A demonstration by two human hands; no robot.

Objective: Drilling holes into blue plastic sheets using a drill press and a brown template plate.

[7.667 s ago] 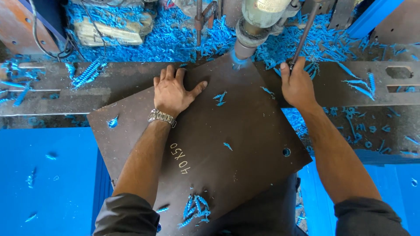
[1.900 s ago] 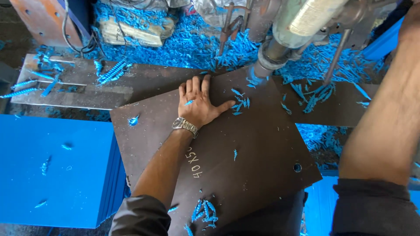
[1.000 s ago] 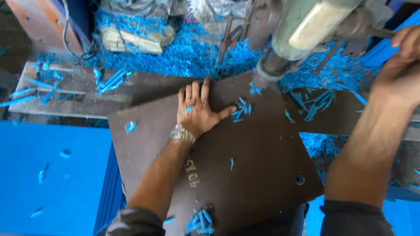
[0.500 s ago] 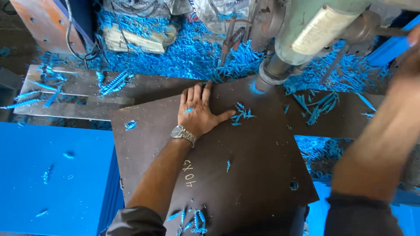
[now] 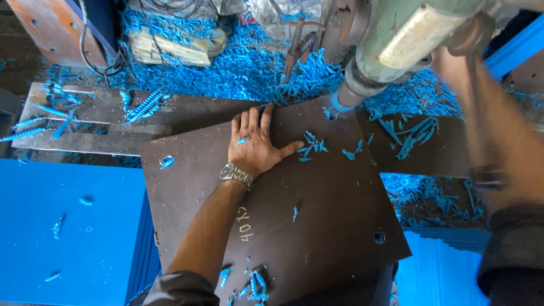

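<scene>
My left hand (image 5: 255, 144), with a metal wristwatch (image 5: 235, 174), lies flat with fingers spread on a dark brown plate (image 5: 317, 215) near its far edge. Just right of it, the spindle (image 5: 352, 93) of a grey-green drill head (image 5: 408, 39) meets the plate's far corner amid blue shavings. My right arm is raised at the right and blurred. My right hand (image 5: 453, 62) is up beside the drill head by a thin dark lever (image 5: 471, 113); its grip is unclear. A round hole (image 5: 379, 237) shows near the plate's right corner.
Blue curled shavings (image 5: 243, 62) cover the machine bed behind the plate and lie scattered on it. A slotted metal bed (image 5: 85, 122) runs to the left. Stacked blue sheets (image 5: 68, 226) sit at the lower left, and more blue sheets (image 5: 436, 272) at the lower right.
My right hand left the plate and rose to the drill head, where it is moving and blurred. My left hand stays pressed on the plate. More shavings lie near the spindle.
</scene>
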